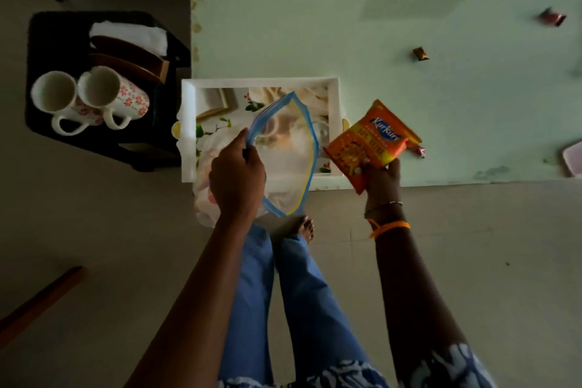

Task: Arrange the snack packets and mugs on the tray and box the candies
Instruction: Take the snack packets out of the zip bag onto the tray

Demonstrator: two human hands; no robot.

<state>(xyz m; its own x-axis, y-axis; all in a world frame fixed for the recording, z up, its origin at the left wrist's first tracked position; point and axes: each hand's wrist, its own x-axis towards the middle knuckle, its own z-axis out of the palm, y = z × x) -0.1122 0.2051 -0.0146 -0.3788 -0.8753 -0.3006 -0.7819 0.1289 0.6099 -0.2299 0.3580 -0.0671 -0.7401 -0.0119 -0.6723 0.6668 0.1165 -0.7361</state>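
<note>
Two hands busy: my left hand (236,173) gripped a zip bag (285,154) over the tray (189,135); right hand (382,178) held the orange snack packet (371,143) at the tray's 3 o'clock. Mugs (91,98) sat at 9 o'clock.

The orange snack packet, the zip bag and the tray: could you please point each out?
orange snack packet (371,143): head view, middle of its printed front.
zip bag (285,154): head view, clear middle panel.
tray (264,82): head view, far white rim.

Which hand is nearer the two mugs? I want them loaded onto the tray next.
Left. The left hand holds the zip bag over the tray, right of the mugs; the right hand is farther, beyond the tray.
</note>
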